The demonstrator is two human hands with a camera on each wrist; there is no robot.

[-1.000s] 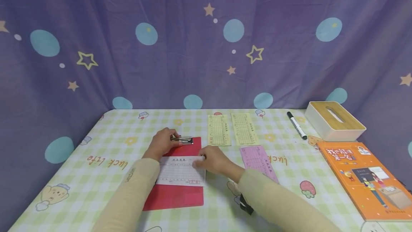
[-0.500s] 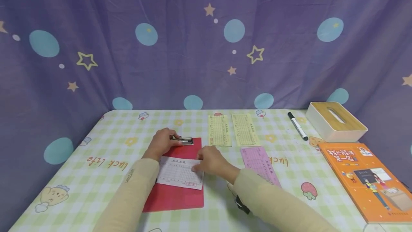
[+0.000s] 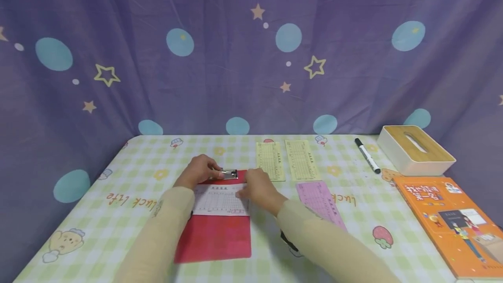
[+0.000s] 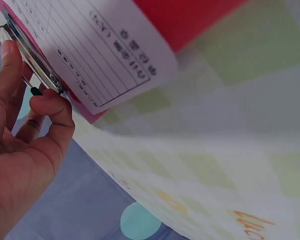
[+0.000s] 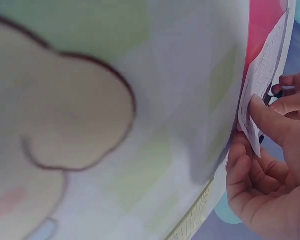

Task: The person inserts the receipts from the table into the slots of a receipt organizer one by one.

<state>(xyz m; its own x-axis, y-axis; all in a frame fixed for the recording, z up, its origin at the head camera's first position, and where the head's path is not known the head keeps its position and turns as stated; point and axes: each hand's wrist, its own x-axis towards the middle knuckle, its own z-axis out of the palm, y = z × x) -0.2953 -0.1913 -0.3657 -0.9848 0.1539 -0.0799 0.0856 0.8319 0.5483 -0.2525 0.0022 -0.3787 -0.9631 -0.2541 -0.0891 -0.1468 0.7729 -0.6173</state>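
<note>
Four slips [image 3: 221, 201], one clipboard [image 3: 216, 238], one marker [image 3: 367, 156], one book [image 3: 448, 224], one box [image 3: 417, 157].

On checked table [image 3: 137, 176]: clipboard [image 3: 216, 239], two yellow slips [image 3: 270, 161] side by side, pink slip [image 3: 317, 200] nearer, then marker [image 3: 367, 156], tissue box [image 3: 416, 155], book [image 3: 444, 226] at right.

We are facing a desk-like nook, in a home or an office we are not able to say: a purple star-print curtain [image 3: 220, 99] is hanging behind a table [image 3: 118, 222] covered in checks and cartoons, where yellow paper slips [image 3: 302, 160], a red clipboard [image 3: 214, 239], a marker [image 3: 367, 155], a tissue box [image 3: 424, 154] and an orange book [image 3: 448, 228] are lying.
</note>
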